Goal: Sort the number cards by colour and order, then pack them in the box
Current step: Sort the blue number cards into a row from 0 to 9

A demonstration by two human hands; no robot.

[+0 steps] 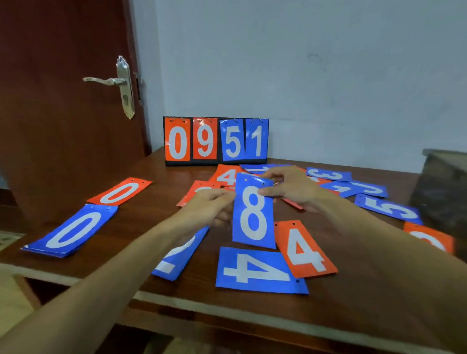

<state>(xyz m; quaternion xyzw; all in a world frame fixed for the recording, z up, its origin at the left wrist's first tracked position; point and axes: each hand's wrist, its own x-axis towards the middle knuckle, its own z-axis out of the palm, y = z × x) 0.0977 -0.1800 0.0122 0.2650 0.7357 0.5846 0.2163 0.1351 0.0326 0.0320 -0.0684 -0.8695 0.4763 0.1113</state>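
Sorting step: left hand (210,205) & right hand (287,189) pinch blue 8 card (253,220) over worktop (157,200); next, prob. onto blue 0 pile (71,230), lower nos. first.

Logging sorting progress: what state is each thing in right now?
blue 8 card: held up by both hands
left hand: pinches its left edge
right hand: pinches its upper right edge
blue 0 stack: flat, face up
red 0 card: flat, face up
scoreboard: upright, shows 0951
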